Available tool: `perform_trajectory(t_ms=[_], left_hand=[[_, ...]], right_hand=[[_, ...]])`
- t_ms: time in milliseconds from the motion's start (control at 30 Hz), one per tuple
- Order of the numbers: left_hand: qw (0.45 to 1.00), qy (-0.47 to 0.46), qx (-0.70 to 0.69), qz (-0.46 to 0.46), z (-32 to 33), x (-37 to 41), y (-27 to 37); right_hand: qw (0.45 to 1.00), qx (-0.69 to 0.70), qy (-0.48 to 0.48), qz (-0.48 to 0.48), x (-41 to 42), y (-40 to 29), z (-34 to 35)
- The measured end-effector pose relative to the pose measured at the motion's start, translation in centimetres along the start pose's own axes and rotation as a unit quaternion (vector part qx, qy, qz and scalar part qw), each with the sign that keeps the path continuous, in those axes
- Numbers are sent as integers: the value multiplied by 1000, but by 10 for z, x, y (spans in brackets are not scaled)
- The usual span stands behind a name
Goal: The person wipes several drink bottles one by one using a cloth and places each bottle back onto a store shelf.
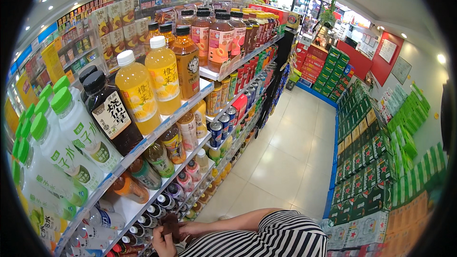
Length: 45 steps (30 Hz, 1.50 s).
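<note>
Low in the view, my left hand (165,242) and my right hand (191,229) are close together, both on a dark brown cloth-like item (172,225). Folds of it show between the fingers; its exact kind is not clear. Both hands are beside the lower shelves, near dark bottles with white caps (156,210). Above them on the top shelf stand coconut water bottles with green caps (73,128), a dark bottle with a black cap (110,110) and yellow drink bottles with white caps (137,92). A striped black-and-white garment covers my body.
The drink shelf's price rail (146,142) runs along the left. A tiled aisle floor (264,157) lies beside it. Stacked Heineken beer cartons (364,171) stand on a blue base at the right. Green boxes (330,71) and red boxes (312,64) are piled at the far end.
</note>
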State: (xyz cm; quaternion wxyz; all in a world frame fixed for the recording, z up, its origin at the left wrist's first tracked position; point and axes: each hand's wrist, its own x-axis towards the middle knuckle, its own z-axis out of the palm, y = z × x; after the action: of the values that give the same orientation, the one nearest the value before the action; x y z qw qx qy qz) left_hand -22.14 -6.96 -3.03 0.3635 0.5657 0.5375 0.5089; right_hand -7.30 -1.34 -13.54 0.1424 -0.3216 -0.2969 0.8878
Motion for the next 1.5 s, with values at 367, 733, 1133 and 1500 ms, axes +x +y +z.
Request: perform_trajectory(t_ms=[367, 733, 1133, 1500], left_hand=[[989, -124, -67, -33, 20, -17, 30], [997, 55, -36, -41, 26, -14, 41], [967, -245, 37, 65, 28, -6, 77], [974, 200, -50, 92, -13, 36, 49]], right_hand=[[985, -99, -82, -113, -60, -21, 27], [993, -93, 66, 9, -48, 8, 20], [923, -124, -61, -360, -53, -12, -2], [679, -526, -11, -513, -77, -103, 48]])
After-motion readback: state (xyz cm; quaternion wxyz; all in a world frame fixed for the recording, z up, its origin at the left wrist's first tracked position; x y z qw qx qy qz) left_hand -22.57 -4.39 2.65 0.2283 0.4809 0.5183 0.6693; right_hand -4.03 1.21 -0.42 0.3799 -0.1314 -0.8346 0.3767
